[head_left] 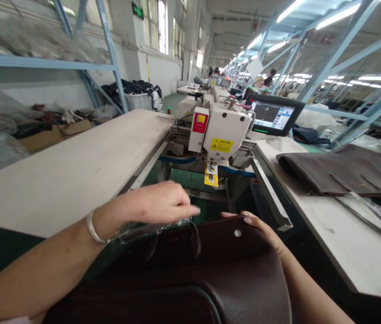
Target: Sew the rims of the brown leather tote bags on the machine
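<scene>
A dark brown leather piece (244,279), perhaps a bag panel, fills the bottom middle, with a stitched curved section and a small round hole near its upper right corner. My right hand (266,231) grips that corner, thumb on the near face and fingers behind the edge. Above the upper left edge is my left hand (158,202), a bangle (94,229) on its wrist. Its fingers are curled and brought together; whatever lies between them is too small or blurred to make out. Clear plastic film (143,231) and a thin looped strap (197,240) lie just below it.
A sewing machine (224,130) stands ahead between a left tabletop (109,153) and a right tabletop (339,243). Its screen (274,114) is at the right. More brown leather (349,171) lies on the right tabletop. A metal rail (271,198) juts toward me.
</scene>
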Demonstrator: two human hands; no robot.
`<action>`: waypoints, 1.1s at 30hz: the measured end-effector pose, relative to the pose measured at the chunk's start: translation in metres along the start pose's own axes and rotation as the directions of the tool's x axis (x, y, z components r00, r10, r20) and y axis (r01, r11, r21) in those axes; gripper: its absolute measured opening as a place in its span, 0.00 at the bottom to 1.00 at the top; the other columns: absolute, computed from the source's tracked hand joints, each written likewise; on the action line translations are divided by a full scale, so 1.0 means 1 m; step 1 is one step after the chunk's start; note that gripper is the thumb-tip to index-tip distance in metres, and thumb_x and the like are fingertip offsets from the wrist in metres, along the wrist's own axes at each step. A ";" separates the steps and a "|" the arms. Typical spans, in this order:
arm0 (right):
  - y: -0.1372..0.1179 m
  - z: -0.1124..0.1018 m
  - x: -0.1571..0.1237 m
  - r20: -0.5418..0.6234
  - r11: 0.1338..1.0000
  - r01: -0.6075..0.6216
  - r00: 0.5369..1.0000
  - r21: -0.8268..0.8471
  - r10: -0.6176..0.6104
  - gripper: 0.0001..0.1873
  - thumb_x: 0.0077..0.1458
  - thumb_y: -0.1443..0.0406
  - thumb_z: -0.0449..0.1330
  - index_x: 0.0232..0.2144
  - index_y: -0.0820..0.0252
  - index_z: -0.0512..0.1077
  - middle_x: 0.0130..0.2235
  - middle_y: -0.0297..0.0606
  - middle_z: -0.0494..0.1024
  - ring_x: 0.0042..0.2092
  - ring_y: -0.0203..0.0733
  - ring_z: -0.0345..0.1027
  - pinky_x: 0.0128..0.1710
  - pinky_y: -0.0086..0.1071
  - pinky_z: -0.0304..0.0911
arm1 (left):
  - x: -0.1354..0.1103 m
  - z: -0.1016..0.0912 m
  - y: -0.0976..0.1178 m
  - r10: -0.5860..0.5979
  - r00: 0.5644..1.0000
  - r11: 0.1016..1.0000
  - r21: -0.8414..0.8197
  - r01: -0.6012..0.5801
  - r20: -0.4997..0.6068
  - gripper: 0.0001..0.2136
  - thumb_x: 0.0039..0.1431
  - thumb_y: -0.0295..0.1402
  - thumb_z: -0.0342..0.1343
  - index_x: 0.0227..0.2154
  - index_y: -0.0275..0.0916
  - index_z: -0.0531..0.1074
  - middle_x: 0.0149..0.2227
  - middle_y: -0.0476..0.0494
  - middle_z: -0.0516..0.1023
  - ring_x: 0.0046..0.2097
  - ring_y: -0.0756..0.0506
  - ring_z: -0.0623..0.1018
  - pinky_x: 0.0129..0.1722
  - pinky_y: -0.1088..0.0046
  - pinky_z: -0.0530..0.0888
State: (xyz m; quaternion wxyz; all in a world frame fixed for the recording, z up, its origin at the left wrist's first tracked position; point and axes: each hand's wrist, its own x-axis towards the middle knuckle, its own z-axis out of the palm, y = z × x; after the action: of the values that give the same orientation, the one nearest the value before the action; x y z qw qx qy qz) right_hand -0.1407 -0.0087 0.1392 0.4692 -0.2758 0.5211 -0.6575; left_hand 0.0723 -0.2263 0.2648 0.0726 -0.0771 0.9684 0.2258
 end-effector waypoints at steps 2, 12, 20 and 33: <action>0.000 0.002 0.001 -0.027 0.997 -0.025 0.999 0.072 0.027 0.12 0.49 0.56 0.65 0.31 0.56 0.72 0.58 0.46 0.75 0.55 0.59 0.71 0.55 0.52 0.63 | 0.003 0.013 0.003 0.070 0.944 0.998 -0.024 -0.066 0.323 0.22 0.65 0.46 0.44 0.24 0.38 0.75 0.24 0.43 0.76 0.26 0.45 0.74 0.30 0.71 0.67; 0.013 -0.021 0.011 0.066 0.994 -0.085 0.995 0.066 0.081 0.11 0.48 0.57 0.66 0.27 0.57 0.70 0.55 0.43 0.76 0.52 0.56 0.72 0.54 0.48 0.63 | 0.097 0.154 -0.060 -0.110 0.988 0.969 -0.211 0.131 0.108 0.40 0.62 0.62 0.35 0.53 0.27 0.69 0.54 0.23 0.74 0.53 0.33 0.76 0.54 0.62 0.69; 0.007 -0.043 0.013 0.200 0.963 -0.254 0.943 -0.087 0.266 0.17 0.46 0.59 0.68 0.38 0.59 0.75 0.34 0.36 0.80 0.34 0.41 0.73 0.35 0.30 0.66 | 0.097 0.111 -0.064 -0.242 0.969 0.789 -0.569 0.231 0.057 0.31 0.48 0.66 0.51 0.19 0.37 0.65 0.20 0.48 0.66 0.24 0.49 0.65 0.26 0.71 0.59; -0.079 -0.046 0.116 0.242 0.851 0.013 0.961 -0.526 0.135 0.19 0.39 0.59 0.76 0.27 0.60 0.71 0.28 0.28 0.74 0.30 0.33 0.65 0.34 0.28 0.60 | 0.123 0.017 -0.091 -0.316 0.926 0.855 -0.484 0.185 -0.205 0.32 0.45 0.66 0.55 0.13 0.38 0.62 0.17 0.49 0.61 0.22 0.50 0.61 0.25 0.71 0.55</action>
State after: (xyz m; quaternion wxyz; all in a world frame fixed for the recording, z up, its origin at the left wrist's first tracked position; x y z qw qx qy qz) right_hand -0.2532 -0.0925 0.1847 0.4642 -0.4629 0.6195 -0.4319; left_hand -0.0296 -0.3133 0.1898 -0.0546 -0.2495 0.8699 0.4220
